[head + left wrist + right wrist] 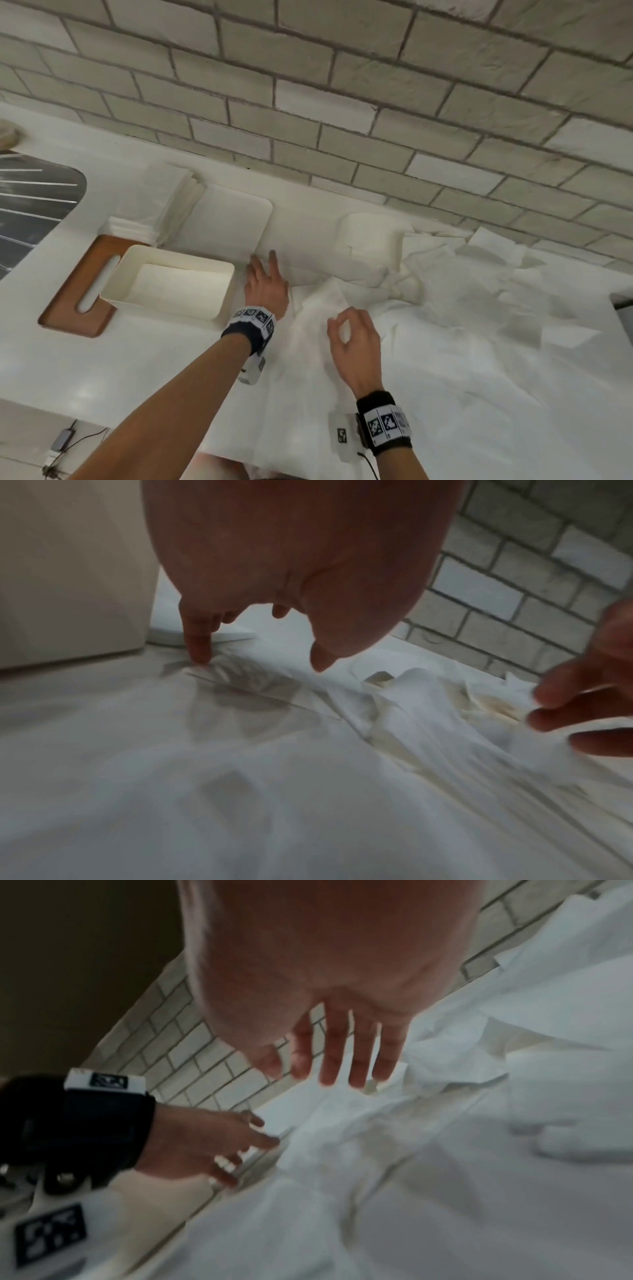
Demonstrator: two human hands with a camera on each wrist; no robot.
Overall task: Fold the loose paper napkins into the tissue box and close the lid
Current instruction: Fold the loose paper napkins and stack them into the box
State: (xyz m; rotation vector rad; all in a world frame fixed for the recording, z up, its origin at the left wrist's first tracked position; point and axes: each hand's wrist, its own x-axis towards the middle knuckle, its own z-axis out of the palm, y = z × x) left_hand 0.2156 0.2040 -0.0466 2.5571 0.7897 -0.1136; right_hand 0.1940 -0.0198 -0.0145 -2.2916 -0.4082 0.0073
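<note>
Both hands spread, holding nothing — left hand (265, 286) nearer the open tissue box (171, 282), loose napkins (445, 308) rightward.

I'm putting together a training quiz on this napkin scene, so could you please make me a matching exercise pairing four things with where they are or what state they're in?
Things:
1. tissue box
2. wooden lid
3. left hand
4. loose napkins

Places or states:
A. spread in a heap across the right of the counter
B. fingers spread, fingertips down on paper beside the box
C. open on top, white paper inside
D. lying flat, partly under the box, slot showing

Pairs: 1-C, 2-D, 3-B, 4-A
</note>
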